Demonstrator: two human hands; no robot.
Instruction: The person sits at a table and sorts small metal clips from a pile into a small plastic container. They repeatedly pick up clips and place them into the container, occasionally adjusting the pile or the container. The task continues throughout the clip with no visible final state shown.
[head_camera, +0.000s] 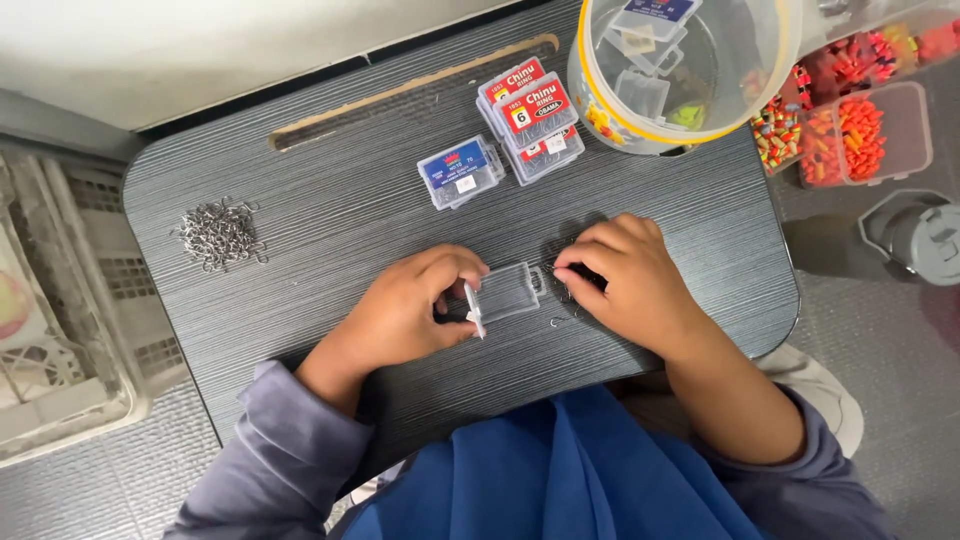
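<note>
My left hand (410, 308) grips a small clear plastic box (507, 291) at its left end, holding it open on the dark grey lap table (330, 200). My right hand (625, 275) is just right of the box, fingertips pinched on small metal hooks (560, 297) that lie by the box's right edge. A few loose hooks show under and below that hand. Whether a hook is between the fingertips is hard to make out.
A pile of metal hooks (220, 233) lies at the table's left. Several small labelled hook boxes (505, 125) sit at the back. A clear round tub (680, 65) holds more boxes. Trays of coloured floats (850, 130) stand at right, a white crate (60, 300) at left.
</note>
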